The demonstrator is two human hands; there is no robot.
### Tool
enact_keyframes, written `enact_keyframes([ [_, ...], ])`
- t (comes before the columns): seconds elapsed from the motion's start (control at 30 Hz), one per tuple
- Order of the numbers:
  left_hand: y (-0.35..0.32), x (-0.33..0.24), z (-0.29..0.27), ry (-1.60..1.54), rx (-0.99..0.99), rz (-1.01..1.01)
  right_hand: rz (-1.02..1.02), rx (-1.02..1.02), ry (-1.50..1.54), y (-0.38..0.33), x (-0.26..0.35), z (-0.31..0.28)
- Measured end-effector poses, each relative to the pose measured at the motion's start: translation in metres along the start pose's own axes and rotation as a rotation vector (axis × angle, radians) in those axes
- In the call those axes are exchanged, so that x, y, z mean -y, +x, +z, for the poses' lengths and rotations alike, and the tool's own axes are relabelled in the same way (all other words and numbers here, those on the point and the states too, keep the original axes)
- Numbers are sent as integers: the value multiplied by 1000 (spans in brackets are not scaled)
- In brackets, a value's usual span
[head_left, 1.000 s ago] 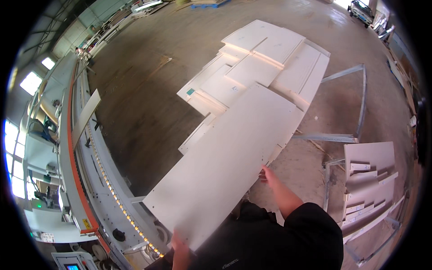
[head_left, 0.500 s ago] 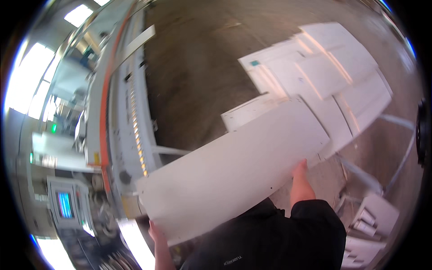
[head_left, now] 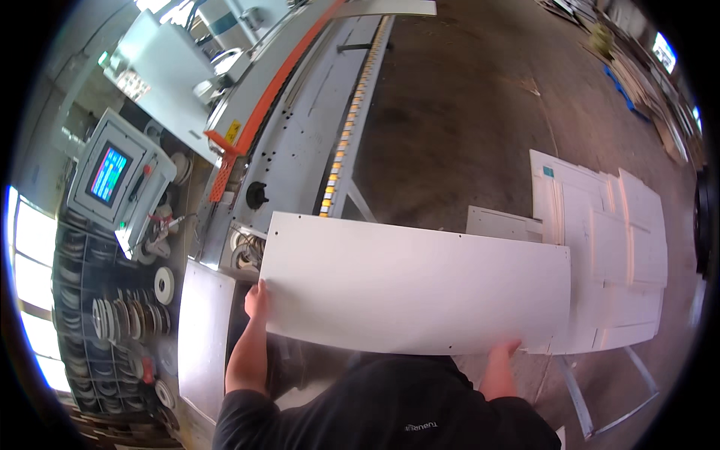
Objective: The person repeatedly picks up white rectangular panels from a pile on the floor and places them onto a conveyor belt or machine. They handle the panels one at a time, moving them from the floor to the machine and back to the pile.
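Observation:
A long white panel [head_left: 416,289] with small dark holes along its edges spans the space in front of me. My left hand [head_left: 256,298] grips its left short edge, with the fingers partly hidden behind the board. At the near long edge, toward the right end, my right hand [head_left: 505,348] holds it too; most of those fingers are out of sight. The panel's far left corner reaches in front of the near end of a long grey machine [head_left: 311,112] with an orange rail. Its right end overlaps stacked white panels [head_left: 551,206].
Left of the machine stands a control box with a lit screen [head_left: 109,174]. Rolls of banding [head_left: 127,319] sit on a rack at the left. Another white panel [head_left: 204,330] lies near my left arm. A metal stand [head_left: 577,397] supports the stack. Boards are piled far right.
My view has turned left, bringing the control box and roll rack further in. The held panel has swung from slanted to nearly level across my front, still in both hands.

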State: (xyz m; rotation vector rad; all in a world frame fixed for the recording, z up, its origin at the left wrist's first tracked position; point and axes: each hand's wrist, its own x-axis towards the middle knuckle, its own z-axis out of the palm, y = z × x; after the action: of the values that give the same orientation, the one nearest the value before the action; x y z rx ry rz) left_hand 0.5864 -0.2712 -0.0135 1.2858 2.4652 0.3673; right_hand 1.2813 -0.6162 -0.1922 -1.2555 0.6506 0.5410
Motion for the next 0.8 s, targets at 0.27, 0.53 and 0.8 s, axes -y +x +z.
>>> enact_keyframes([
  [0.27, 76, 18, 0, 269, -220, 522, 171, 266, -275, -134, -68, 66],
  [0.53, 100, 12, 5, 220, -145, 598, 571, 277, -469, -267, -105, 144],
  [0.8, 160, 17, -10, 148, -200, 528, 680, 392, -505, -269, -144, 176],
])
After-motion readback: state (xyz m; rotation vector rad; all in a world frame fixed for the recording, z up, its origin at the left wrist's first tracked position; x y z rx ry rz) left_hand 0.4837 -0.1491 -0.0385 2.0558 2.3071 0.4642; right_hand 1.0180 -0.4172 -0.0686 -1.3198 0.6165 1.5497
